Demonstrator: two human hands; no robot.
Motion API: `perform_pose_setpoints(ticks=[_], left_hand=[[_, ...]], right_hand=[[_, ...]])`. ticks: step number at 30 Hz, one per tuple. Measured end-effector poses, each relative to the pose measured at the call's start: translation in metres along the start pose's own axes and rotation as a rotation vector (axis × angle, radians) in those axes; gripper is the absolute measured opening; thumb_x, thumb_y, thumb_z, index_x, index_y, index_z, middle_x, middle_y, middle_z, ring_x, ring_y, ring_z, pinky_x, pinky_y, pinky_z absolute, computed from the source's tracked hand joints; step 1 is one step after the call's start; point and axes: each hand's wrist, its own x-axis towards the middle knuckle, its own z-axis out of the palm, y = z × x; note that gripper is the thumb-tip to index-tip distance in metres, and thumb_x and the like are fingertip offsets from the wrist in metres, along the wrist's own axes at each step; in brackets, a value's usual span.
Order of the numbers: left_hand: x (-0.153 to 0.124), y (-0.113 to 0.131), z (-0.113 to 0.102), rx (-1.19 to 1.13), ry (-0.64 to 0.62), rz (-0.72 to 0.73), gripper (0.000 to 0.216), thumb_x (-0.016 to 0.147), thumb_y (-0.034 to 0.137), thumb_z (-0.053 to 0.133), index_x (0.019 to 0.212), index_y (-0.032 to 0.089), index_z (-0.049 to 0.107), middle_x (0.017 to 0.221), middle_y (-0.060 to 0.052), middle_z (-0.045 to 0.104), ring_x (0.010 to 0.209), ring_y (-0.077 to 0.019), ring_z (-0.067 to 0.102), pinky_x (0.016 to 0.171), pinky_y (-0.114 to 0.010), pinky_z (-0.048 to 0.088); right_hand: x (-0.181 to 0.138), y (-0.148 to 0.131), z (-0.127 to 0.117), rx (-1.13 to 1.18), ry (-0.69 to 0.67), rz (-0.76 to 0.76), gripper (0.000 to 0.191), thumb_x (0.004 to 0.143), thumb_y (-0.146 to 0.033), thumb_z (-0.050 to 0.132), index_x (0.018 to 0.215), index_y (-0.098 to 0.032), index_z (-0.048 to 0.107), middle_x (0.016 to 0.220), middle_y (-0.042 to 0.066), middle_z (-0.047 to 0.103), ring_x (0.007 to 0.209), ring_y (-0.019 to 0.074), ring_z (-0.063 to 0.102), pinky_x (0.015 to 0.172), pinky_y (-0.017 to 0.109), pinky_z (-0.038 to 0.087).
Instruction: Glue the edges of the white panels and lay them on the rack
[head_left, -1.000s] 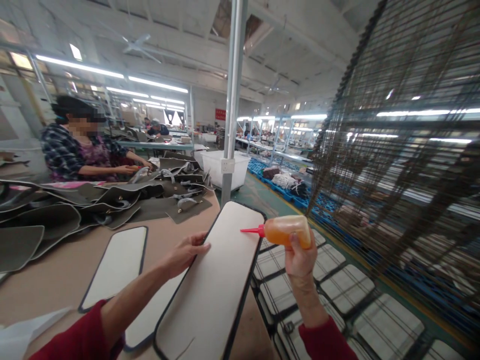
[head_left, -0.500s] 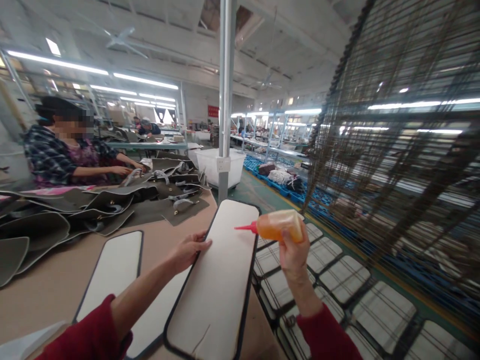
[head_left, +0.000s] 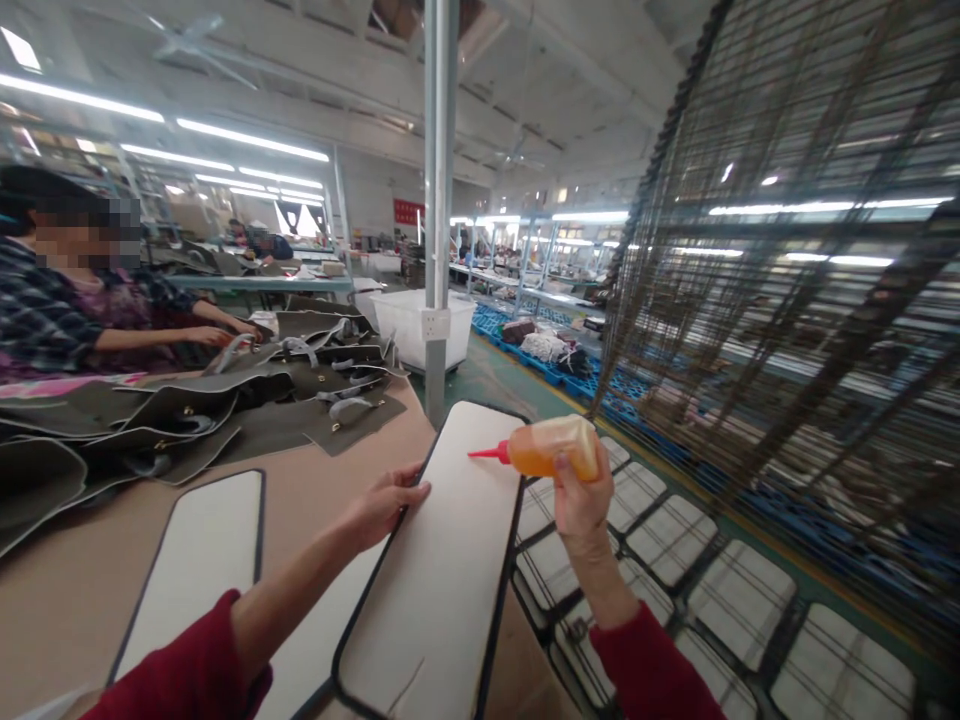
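My left hand grips the left edge of a long white panel with rounded corners and a dark rim, thumb on its face. The panel is tilted up over the table's corner. In my right hand is a squeeze bottle of amber liquid, lying sideways with its red nozzle pointing left over the panel's upper part. Whether the nozzle tip touches the surface I cannot tell. A second panel of the same kind rests on the brown table, and another lies partly hidden under my left arm.
Grey-brown cut pieces with straps are heaped on the table, where a co-worker handles them. A metal post and white bin stand ahead. On the right are a wire rack and several more white panels.
The view has turned slightly right, so the surroundings sit farther left. Both hands keep their hold on panel and bottle, and the nozzle stays over nearly the same spot.
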Motion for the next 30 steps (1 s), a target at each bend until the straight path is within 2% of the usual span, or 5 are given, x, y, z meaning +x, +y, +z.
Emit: perform_pose_setpoints(ticks=[6, 13, 19, 25, 30], left_hand=[[0.017, -0.002, -0.002, 0.019, -0.012, -0.021, 0.047, 0.054, 0.010, 0.082, 0.100, 0.009, 0.070, 0.078, -0.007, 0.077, 0.065, -0.0206, 0.070, 0.061, -0.026, 0.055], [0.026, -0.006, 0.006, 0.026, -0.122, -0.111, 0.050, 0.055, 0.014, 0.083, 0.103, 0.008, 0.070, 0.083, -0.009, 0.077, 0.069, -0.0226, 0.071, 0.065, -0.028, 0.056], [0.038, -0.015, 0.023, 0.057, -0.067, -0.159, 0.054, 0.059, 0.008, 0.080, 0.111, 0.009, 0.068, 0.077, -0.008, 0.077, 0.068, -0.0221, 0.071, 0.063, -0.027, 0.056], [0.042, -0.032, 0.061, 0.068, -0.145, -0.184, 0.051, 0.062, 0.011, 0.081, 0.111, 0.011, 0.069, 0.082, -0.009, 0.077, 0.073, -0.0216, 0.071, 0.066, -0.025, 0.056], [0.068, -0.049, 0.089, 0.077, -0.009, -0.138, 0.050, 0.065, 0.003, 0.076, 0.113, 0.013, 0.066, 0.078, -0.006, 0.075, 0.068, -0.0183, 0.069, 0.063, -0.023, 0.055]], right_hand=[[-0.052, 0.018, -0.023, -0.060, -0.210, 0.121, 0.064, 0.058, -0.042, 0.082, 0.114, -0.019, 0.062, 0.098, 0.009, 0.072, 0.084, 0.0256, 0.068, 0.072, 0.038, 0.058], [-0.008, -0.005, -0.039, -0.081, 0.215, -0.053, 0.058, 0.057, -0.037, 0.083, 0.109, -0.023, 0.061, 0.101, 0.003, 0.069, 0.088, 0.0191, 0.065, 0.085, 0.037, 0.054], [-0.045, -0.018, -0.068, -0.061, -0.045, 0.223, 0.057, 0.056, -0.034, 0.084, 0.107, -0.020, 0.065, 0.095, 0.006, 0.073, 0.082, 0.0219, 0.068, 0.073, 0.033, 0.056], [-0.014, -0.040, -0.109, -0.042, 0.334, -0.028, 0.057, 0.052, -0.034, 0.085, 0.104, -0.022, 0.063, 0.094, 0.001, 0.070, 0.083, 0.0189, 0.064, 0.082, 0.038, 0.053], [-0.056, -0.049, -0.156, -0.047, 0.110, 0.188, 0.053, 0.055, -0.035, 0.085, 0.103, -0.020, 0.068, 0.092, 0.007, 0.074, 0.080, 0.0227, 0.068, 0.072, 0.035, 0.057]])
